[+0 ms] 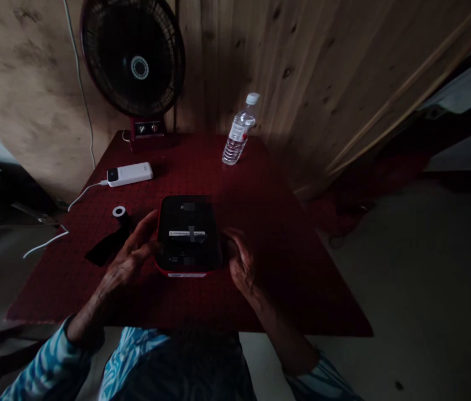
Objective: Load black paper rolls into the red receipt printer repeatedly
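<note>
A flat device with rounded corners, a black top and red sides (189, 216) lies on the table in front of me. It bears a white label strip and pieces of tape; its exact kind does not show. My left hand (131, 255) holds its left edge, the fingers along the side and the thumb near the front corner. At the opposite edge, my right hand (239, 259) curls against the side, its fingertips partly hidden in shadow. Left of the device, close to my left hand, stands a small roll (119, 212) with a pale end, and a black strip (103, 248) lies beside it.
The red table (285, 278) carries a white power bank (130, 174) with a cable plugged in at the left. A clear water bottle (235, 139) with a white cap stands at the back. An electric fan (135, 61) stands at the back left, against the wooden wall (302, 72).
</note>
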Demonstrator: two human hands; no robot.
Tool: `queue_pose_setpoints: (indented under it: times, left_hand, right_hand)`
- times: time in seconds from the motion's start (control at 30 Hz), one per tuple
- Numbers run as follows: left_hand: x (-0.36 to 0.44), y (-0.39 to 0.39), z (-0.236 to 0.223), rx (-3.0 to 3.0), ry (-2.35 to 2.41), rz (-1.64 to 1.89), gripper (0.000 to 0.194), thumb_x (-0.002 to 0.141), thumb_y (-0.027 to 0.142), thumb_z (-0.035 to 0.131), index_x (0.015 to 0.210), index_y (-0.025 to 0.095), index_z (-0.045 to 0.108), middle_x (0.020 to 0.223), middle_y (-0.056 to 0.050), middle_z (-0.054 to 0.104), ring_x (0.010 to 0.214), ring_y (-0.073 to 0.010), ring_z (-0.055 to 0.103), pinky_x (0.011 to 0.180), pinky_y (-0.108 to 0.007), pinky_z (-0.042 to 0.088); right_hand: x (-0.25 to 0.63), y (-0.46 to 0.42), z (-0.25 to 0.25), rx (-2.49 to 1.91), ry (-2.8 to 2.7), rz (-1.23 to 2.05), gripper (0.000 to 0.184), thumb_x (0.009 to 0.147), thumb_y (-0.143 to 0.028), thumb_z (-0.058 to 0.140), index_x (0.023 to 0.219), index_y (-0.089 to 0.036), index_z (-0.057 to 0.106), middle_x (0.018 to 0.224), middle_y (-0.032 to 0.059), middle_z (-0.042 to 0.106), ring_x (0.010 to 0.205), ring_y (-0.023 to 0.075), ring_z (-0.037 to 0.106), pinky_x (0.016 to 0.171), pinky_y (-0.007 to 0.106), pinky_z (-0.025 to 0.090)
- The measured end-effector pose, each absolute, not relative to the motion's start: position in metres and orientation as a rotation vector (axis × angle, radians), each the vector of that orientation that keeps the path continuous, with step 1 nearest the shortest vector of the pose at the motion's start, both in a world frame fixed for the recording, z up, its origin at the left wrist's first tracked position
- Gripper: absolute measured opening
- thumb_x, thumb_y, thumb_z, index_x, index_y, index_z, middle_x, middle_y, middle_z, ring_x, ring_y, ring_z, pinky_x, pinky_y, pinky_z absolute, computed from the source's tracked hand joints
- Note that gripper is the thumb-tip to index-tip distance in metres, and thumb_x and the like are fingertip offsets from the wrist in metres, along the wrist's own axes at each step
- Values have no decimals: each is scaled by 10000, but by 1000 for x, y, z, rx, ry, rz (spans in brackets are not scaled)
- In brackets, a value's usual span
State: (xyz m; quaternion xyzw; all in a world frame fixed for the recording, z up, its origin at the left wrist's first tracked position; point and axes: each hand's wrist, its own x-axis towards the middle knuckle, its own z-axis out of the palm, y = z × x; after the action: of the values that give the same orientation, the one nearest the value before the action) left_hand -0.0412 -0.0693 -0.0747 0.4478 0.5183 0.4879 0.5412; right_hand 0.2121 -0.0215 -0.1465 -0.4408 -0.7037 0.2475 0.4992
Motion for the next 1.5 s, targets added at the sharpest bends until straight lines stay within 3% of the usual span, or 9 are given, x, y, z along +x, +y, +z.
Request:
queue_pose_setpoints:
  times: [0.17,0.33,0.47,0.57,0.7,0.9,1.27,1.4,1.5]
  left_hand:
    - [-42,-70,-73,1075,1305,1115,744,844,436,692,1534,323,440,1630,-31,404,1495,-369,355,1201,-471,355]
    - [-42,-72,-74,1096,1342,1127,685,860,399,670,1513,312,479,1619,-21,425,1508,-317,347,1223,-419,321]
    - [-45,-73,-61,1205,1395,1110,671,867,454,659,1496,278,503,1544,-58,530,1413,-333,490,1133,-411,444]
    - [-46,-63,-41,1588,1440,1071,535,917,466,581,1394,226,620,1427,-96,638,1289,-323,605,1034,-386,520]
    - [-31,-27,-23,2210,1522,488,407,995,291,405,1268,251,704,1283,-69,726,1136,-252,693,976,-359,541]
    - [-1,29,-31,2321,1644,-43,305,892,83,511,989,199,775,1015,-101,784,927,-267,740,830,-361,567]
    - [2,22,-29,2389,1656,-194,309,903,87,545,1124,201,728,1143,-124,755,1047,-275,726,888,-359,564]
    - [4,10,-20,2379,1804,-97,416,934,108,483,1299,221,647,1196,-156,732,1057,-346,722,839,-459,576]
    - [2,-9,-11,2392,1844,81,428,950,157,479,1347,247,613,1224,-129,724,1095,-338,707,873,-458,570]
  right_hand:
    - [210,-21,-152,-1029,-1678,588,284,973,-232,457,1130,-282,687,1122,49,722,1071,209,690,953,379,561]
    - [206,-22,-153,-1056,-1659,608,284,962,-225,460,1111,-267,699,1124,56,723,1075,218,691,966,403,558]
    - [205,-22,-149,-1022,-1709,579,306,968,-210,447,1141,-266,693,1115,56,728,1060,219,698,941,398,570]
    - [205,-24,-143,-984,-1791,504,323,980,-199,440,1187,-273,677,1111,59,729,1051,225,693,932,398,567]
    - [206,-26,-140,-944,-1866,356,338,993,-184,439,1248,-247,653,1095,79,728,1051,234,673,939,398,541]
    - [209,-26,-139,-907,-1900,168,369,990,-172,456,1310,-232,632,1112,93,722,1043,234,668,952,394,507]
    - [208,-26,-137,-898,-1894,88,349,985,-148,449,1266,-228,640,1083,80,736,1023,221,688,930,389,517]
    - [210,-24,-138,-923,-1885,129,332,985,-168,463,1247,-228,656,1090,83,746,1032,223,692,933,388,536]
    - [212,-24,-136,-961,-1795,266,293,1000,-228,460,1189,-235,683,1101,85,754,1046,225,701,946,397,556]
